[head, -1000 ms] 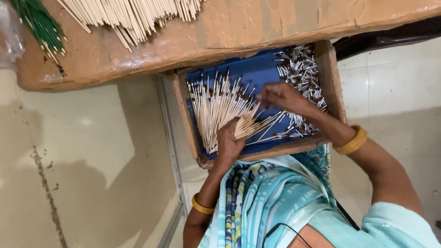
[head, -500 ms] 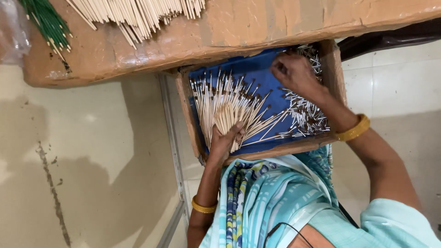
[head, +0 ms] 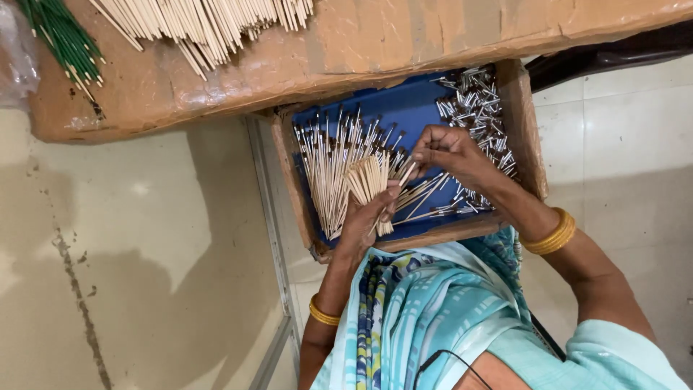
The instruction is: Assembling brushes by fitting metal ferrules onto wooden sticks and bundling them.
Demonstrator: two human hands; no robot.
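Note:
My left hand (head: 367, 220) grips a small bundle of pale wooden sticks (head: 368, 180) over a shallow box with a blue floor (head: 411, 108). My right hand (head: 449, 150) hovers just right of the bundle, pinching the end of one thin stick (head: 408, 173) between its fingertips. More brush sticks with dark tips (head: 328, 170) lie in a heap in the left part of the box. In its right part lies a pile of small metal ferrules (head: 476, 108).
A brown cardboard-covered tabletop (head: 404, 43) overhangs the box, carrying loose pale sticks (head: 209, 22) and green sticks (head: 61, 36). A plastic bag (head: 16, 54) lies at its left end. Tiled floor lies left and right; a metal table leg (head: 268, 231) runs down beside the box.
My right hand reached up to the ferrule pile at the box's right and has come back down left to the bundle. My left hand stayed put with the bundle.

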